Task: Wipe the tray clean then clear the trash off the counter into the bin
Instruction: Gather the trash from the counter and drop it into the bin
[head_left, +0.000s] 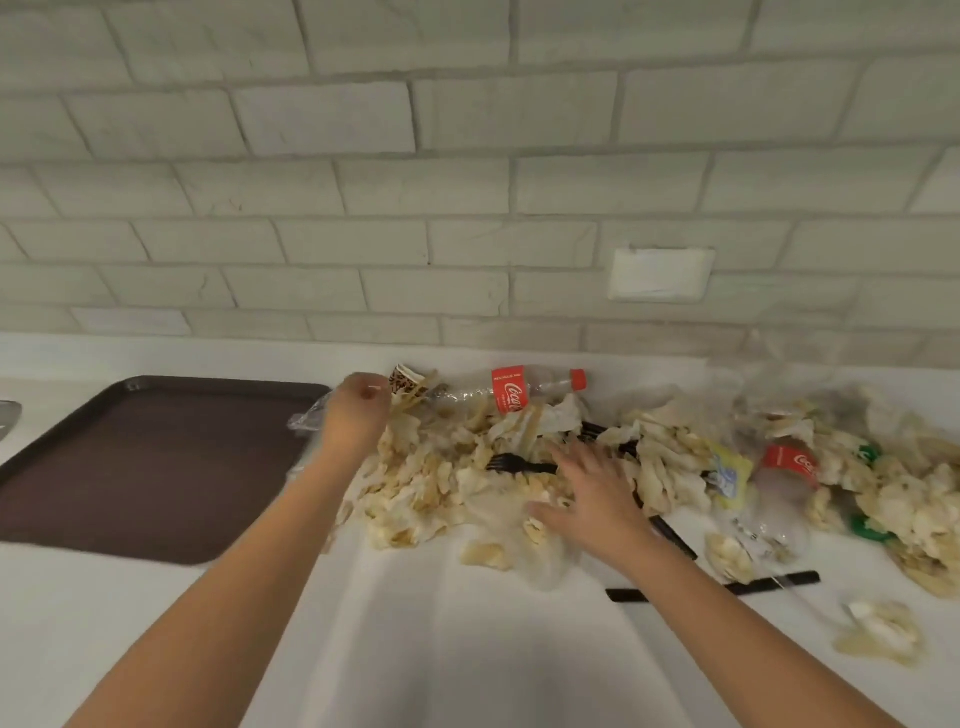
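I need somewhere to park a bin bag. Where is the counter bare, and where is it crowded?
Bare: the near counter between the two forearms, bordered by the tray on the left and the black strip on the right; the tray's surface too. Crowded: the trash pile from the paper cup rightward along the wall.

tray (156, 467) left on counter (415, 649), trash pile (467, 467) rt

One dark brown rectangular plastic tray (156, 467). Two clear plastic cola bottles with red labels (511, 396) (787, 462). One patterned paper cup (405, 382), one yellow sachet (730, 473), one crumpled clear plastic wrapper (304, 421). Two green caps (867, 453) (866, 526). At least three black plastic utensils (711, 586) — one plainly a fork (506, 462). Stained crumpled paper napkins (415, 467) — too many to count.
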